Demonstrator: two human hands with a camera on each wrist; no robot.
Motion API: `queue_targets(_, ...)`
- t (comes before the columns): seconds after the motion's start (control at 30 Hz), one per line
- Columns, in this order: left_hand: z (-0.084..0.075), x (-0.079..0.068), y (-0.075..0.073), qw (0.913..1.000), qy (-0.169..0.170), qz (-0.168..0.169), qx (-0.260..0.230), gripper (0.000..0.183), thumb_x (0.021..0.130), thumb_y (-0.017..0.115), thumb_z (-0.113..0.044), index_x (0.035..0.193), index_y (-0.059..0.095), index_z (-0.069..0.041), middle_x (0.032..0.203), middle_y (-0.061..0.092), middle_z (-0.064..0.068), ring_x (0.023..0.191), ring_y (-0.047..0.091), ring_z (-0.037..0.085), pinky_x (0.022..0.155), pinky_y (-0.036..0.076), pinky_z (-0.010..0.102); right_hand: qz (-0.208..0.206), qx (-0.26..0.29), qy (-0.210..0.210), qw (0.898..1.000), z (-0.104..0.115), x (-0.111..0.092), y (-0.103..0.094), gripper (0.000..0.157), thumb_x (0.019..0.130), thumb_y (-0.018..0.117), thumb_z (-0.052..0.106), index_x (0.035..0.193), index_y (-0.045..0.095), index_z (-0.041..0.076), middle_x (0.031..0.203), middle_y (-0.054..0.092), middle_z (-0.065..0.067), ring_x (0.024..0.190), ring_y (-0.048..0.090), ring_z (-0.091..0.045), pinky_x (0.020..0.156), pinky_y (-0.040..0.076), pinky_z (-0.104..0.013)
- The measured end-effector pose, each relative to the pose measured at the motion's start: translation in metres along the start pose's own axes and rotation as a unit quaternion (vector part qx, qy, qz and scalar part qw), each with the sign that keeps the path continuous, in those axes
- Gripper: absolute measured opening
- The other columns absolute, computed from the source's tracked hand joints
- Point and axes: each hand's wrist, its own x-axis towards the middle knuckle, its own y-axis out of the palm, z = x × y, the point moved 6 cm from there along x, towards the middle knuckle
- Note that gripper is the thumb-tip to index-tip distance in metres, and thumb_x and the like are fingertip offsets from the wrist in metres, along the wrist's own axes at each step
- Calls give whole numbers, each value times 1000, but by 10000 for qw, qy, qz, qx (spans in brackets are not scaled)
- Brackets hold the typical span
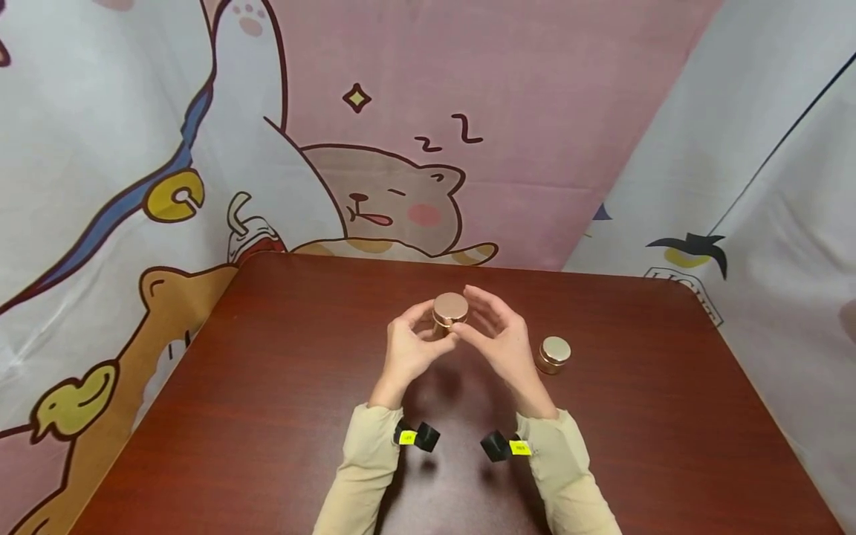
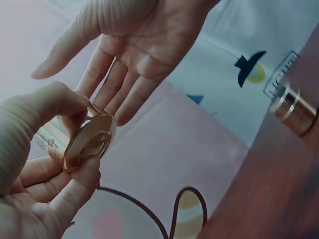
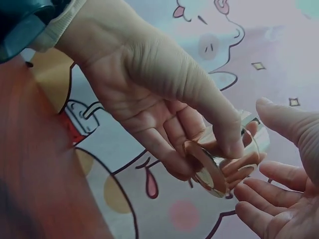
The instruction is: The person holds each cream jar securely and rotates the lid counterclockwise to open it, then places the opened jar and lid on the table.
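Above the table, my left hand (image 1: 409, 351) grips a small round gold jar (image 1: 451, 306), its flat cap uppermost. In the left wrist view the thumb and fingers pinch its sides, and its shiny underside (image 2: 89, 142) faces the camera. My right hand (image 1: 504, 343) is held beside the jar, thumb and fingers spread apart. Its thumb tip overlaps the cap's edge in the head view. The right wrist view has the right fingers (image 3: 274, 194) extended close to the jar, not wrapped round it.
A second gold jar (image 1: 553, 354) stands upright on the brown wooden table (image 1: 287, 416), just right of the right forearm. Behind the table hangs a pink and white cartoon cloth (image 1: 535, 111). Small black cameras (image 1: 496, 446) are strapped at both wrists.
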Motion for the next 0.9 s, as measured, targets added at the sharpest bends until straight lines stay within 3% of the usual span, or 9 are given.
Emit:
queue_targets(0.33, -25, -9, 8, 9996, 228, -174, -79, 47, 73, 86, 8, 117, 70, 12, 107, 69, 25, 99, 68, 34, 86, 62, 39, -127, 8, -55, 9999, 23, -4, -7, 56, 83, 72, -17, 137, 55, -14, 139, 59, -29, 119, 61, 0, 105, 48, -19)
queue_targets(0.67, -42, -12, 16, 9982, 525, -175, -212, 46, 71, 86, 9, 115, 71, 10, 106, 69, 23, 94, 66, 16, 82, 62, 33, -110, -360, -220, 9991, 37, -6, -14, 53, 82, 74, -15, 132, 60, -13, 128, 65, -31, 110, 64, 3, 98, 51, -16)
queue_targets(0.9, -49, -13, 23, 9965, 797, -58, -256, 44, 71, 85, 10, 113, 71, 10, 104, 69, 23, 93, 66, 16, 80, 63, 33, -138, -296, -628, 9975, 44, -8, -17, 51, 76, 75, -20, 126, 62, -16, 123, 66, -32, 106, 65, 1, 90, 55, -17)
